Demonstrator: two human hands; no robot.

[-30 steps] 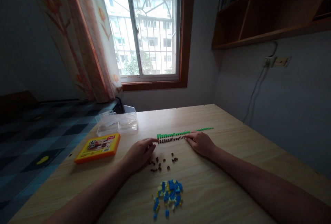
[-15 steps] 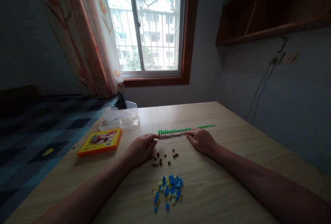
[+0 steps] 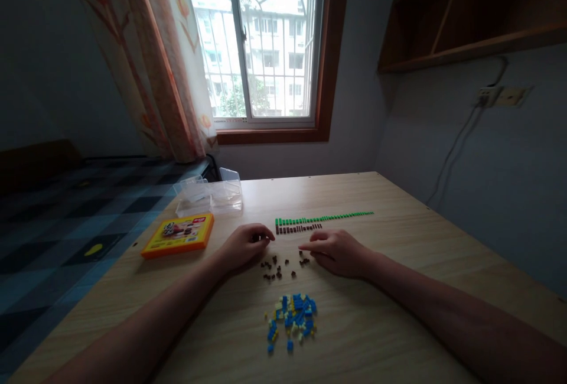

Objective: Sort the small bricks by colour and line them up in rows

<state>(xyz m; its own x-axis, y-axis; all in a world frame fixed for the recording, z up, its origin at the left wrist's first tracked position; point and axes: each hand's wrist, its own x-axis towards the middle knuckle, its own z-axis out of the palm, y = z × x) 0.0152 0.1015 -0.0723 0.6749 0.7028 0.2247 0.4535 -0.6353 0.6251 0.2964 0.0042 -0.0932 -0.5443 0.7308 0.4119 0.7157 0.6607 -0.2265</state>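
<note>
- Left hand (image 3: 246, 246): palm down, fingers loosely curled, thumb and forefinger close together near the left end of the brown row; whether anything sits between the fingertips cannot be told.
- Right hand (image 3: 340, 252): partly open, forefinger extended to one small brown brick (image 3: 300, 253); contact, and any hold on it, cannot be made out.
- Row of brown bricks (image 3: 286, 231): on the table beyond the hands, running parallel to and just in front of the green row.
- Row of green bricks (image 3: 290, 222): longer than the brown row, its pieces smaller towards the right.
- Loose brown bricks (image 3: 279, 276): scattered between the two hands, nearer the viewer than the rows.
- Pile of blue and yellow bricks (image 3: 301, 302): nearest the viewer, apart from the brown pieces.
- Orange-and-yellow box (image 3: 178, 236): flat on the wooden table (image 3: 212, 337), left of the left hand.
- Clear plastic trays (image 3: 227, 196): behind the box, by the table's left edge.
</note>
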